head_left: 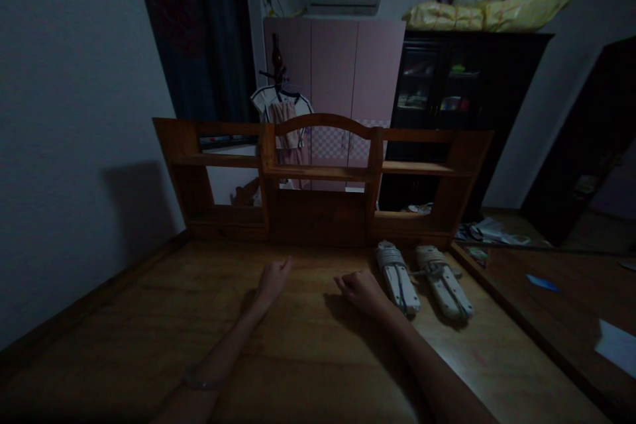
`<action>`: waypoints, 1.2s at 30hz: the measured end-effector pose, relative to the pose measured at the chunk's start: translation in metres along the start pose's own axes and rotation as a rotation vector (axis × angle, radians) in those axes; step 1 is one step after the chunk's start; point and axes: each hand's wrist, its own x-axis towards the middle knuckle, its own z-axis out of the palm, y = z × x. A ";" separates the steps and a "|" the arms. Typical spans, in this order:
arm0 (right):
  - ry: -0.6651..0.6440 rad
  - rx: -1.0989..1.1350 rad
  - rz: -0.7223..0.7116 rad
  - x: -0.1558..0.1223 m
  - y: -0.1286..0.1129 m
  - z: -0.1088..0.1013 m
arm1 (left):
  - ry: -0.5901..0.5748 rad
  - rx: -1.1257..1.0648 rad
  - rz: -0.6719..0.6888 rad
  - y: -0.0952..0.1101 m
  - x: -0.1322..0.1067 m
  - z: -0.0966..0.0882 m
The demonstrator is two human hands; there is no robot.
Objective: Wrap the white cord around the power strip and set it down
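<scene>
My left hand [273,279] is curled into a loose fist just above the wooden desktop [293,358], with the thumb side toward the middle. Facing it, my right hand [362,291] is also curled closed, and its shadow falls on the wood. Nothing shows in either hand, and a gap lies between them. Nearest to my right hand is a white power strip [403,288] with its cord wound round one end. Beside it on the right lies a second white power strip [450,291], likewise wrapped in its cord.
A wooden shelf unit [318,173] stands along the desk's far edge. A wall [74,146] bounds the left side. To the right, a lower brown surface [501,285] bears a blue packet [541,283] and white paper [616,344]. Behind are a pink wardrobe [332,73] and dark cabinet [477,66].
</scene>
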 end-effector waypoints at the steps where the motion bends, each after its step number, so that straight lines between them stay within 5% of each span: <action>1: 0.003 0.006 -0.004 0.000 0.000 0.000 | -0.002 -0.001 0.001 0.000 0.000 0.000; 36: -0.059 0.103 0.026 -0.003 -0.006 -0.003 | -0.150 -0.004 0.081 0.005 -0.009 0.004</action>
